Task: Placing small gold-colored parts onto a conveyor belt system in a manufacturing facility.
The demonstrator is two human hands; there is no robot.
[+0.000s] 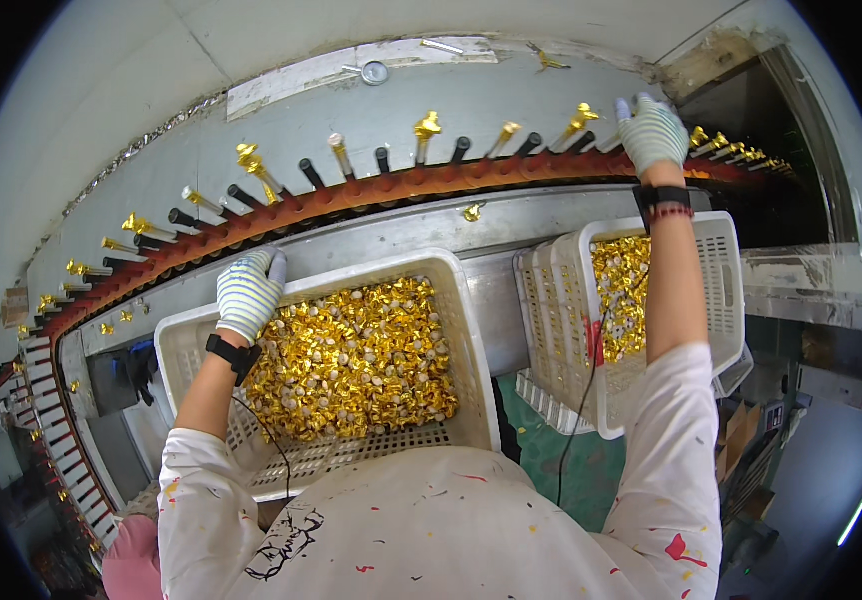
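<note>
— Two white crates are seen below the hands. Which step is judged to be in hand?

— Loading, it seems. The left hand (249, 292), in a striped glove, is rested at the far left corner of the near crate (183, 345), above the heap of gold caps (356, 360). Its fingers are curled, but whether a cap is held cannot be told. The right hand (653, 132) is stretched far to the right, up to the row of black pegs (381, 160) on the orange conveyor (371, 190). Its fingers are bent loosely at a peg; what is gripped is hidden.

— What is called for next?

— Probably an empty peg must be found and a cap pushed straight down on it. Several pegs are already capped in gold, others are bare.

— And the surface, the room?

— A second crate (721, 300) with gold caps is placed at the right. A grey metal ledge (381, 235) is run under the conveyor, which is curved away to the left. A pale wall (101, 90) is seen behind.
</note>
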